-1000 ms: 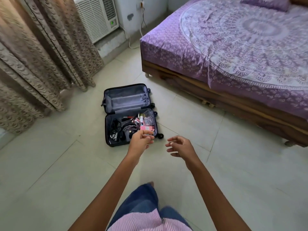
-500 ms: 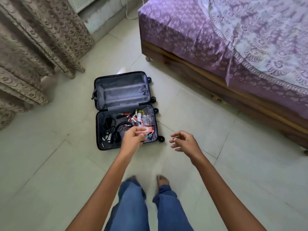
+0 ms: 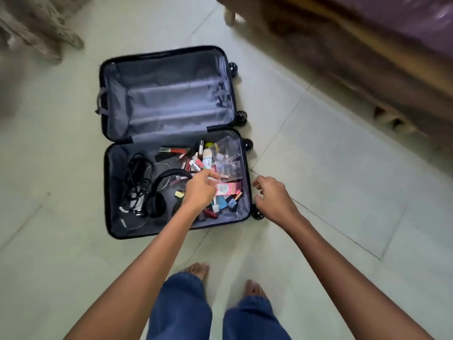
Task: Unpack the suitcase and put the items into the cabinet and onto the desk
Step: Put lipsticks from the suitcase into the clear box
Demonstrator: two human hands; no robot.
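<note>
Left hand (image 3: 201,190) is down over the near half of the case, fingers curled in tight above the small stuff. Whether it actually pinches anything, I cannot tell. Right hand (image 3: 272,200) hangs relaxed and holds nothing, just off the case's right edge by a wheel.

Under the left hand: a flat pink cardboard carton (image 3: 230,187), a loose heap of little cosmetic tubes and bottles (image 3: 198,160), and a clear plastic box (image 3: 226,155) at the back right. To the left, black over-ear headphones (image 3: 157,200) lie against a tangle of black cables (image 3: 137,177).

All of it sits in the dark hard-shell suitcase with grey lining (image 3: 106,192), lying open on the pale tiled floor (image 3: 331,180). The far half shows only lining and straps.

My read: early going, with nearly everything left to carry. No cabinet or desk is in view. The wooden bed frame (image 3: 355,60) runs close on the right, a patterned beige curtain (image 3: 39,28) hangs far left, and those cables look likely to snag the headphones.
</note>
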